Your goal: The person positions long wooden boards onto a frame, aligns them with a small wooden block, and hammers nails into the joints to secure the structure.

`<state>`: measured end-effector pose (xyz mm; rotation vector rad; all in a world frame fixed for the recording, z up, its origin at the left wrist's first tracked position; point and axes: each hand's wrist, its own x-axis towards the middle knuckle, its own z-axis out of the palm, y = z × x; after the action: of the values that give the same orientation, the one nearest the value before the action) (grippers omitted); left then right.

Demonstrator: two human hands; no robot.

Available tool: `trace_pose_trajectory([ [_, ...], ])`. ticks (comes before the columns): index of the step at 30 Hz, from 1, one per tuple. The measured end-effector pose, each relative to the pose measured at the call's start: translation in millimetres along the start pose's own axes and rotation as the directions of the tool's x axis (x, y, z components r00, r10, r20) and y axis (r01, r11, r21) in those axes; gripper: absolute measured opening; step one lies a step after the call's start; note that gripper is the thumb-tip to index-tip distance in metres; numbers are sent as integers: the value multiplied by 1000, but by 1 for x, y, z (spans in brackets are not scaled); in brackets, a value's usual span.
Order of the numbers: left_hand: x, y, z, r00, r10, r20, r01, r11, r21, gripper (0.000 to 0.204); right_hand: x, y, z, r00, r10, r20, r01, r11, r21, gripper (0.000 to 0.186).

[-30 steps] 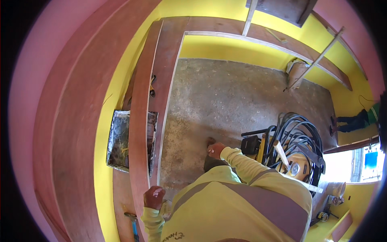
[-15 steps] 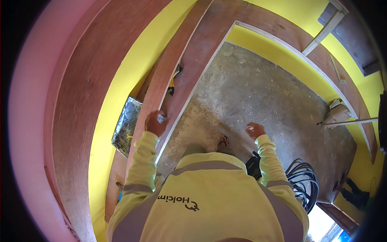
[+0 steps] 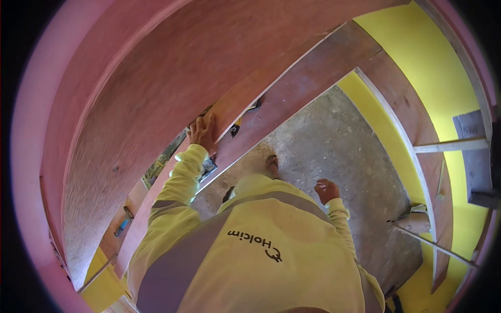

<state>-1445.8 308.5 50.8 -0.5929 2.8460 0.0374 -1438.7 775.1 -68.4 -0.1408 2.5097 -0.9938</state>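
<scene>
My left hand [image 3: 202, 132] lies with fingers stretched over a narrow reddish-brown board [image 3: 237, 101] that stands along the shelf [image 3: 292, 81]. Beside its wrist, partly under the sleeve, is a small grey object [image 3: 208, 168] whose kind I cannot make out. Just past the hand, a yellow-and-black tool [image 3: 236, 127] rests on the shelf near a dark curved piece [image 3: 255, 106]. Behind the board, a dark stained tray [image 3: 162, 160] shows only in part. My right hand [image 3: 326, 191] hangs over the floor, fingers curled in, with nothing visible in it.
A large upper shelf [image 3: 141, 99] overhangs on the left. A blue-handled tool [image 3: 122, 225] lies behind the board. The shelf continues along the yellow wall [image 3: 443, 68] on the right, with a wooden strut [image 3: 450, 146]. A slanting stick [image 3: 436, 246] stands near a crumpled bag [image 3: 416, 221].
My view has turned and moved nearer the upper shelf. My left hand has gone from beside the grey object onto the board, its fingers now stretched. The right hand stays curled.
</scene>
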Motion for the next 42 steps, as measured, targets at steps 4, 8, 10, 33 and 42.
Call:
trace_pose_trajectory([
  [4,-5,-15,-28,981,157,118,-136,976,-169,100,86,-63,-50,968,-243,-57,235,965,-116,32],
  [8,-4,-12,-45,954,226,195,-176,953,-245,101,175,-146,-97,687,-670,-281,612,742,-273,56],
  [10,1,-6,-35,961,217,171,-183,964,-194,101,195,-187,-121,646,-700,-305,605,713,-355,69],
  [33,-36,37,57,965,192,-179,-167,975,145,72,344,-188,-155,500,-738,454,858,350,-377,108],
  [42,-41,95,26,987,-162,-24,164,975,152,107,270,-115,-125,665,-738,115,702,566,-431,73],
])
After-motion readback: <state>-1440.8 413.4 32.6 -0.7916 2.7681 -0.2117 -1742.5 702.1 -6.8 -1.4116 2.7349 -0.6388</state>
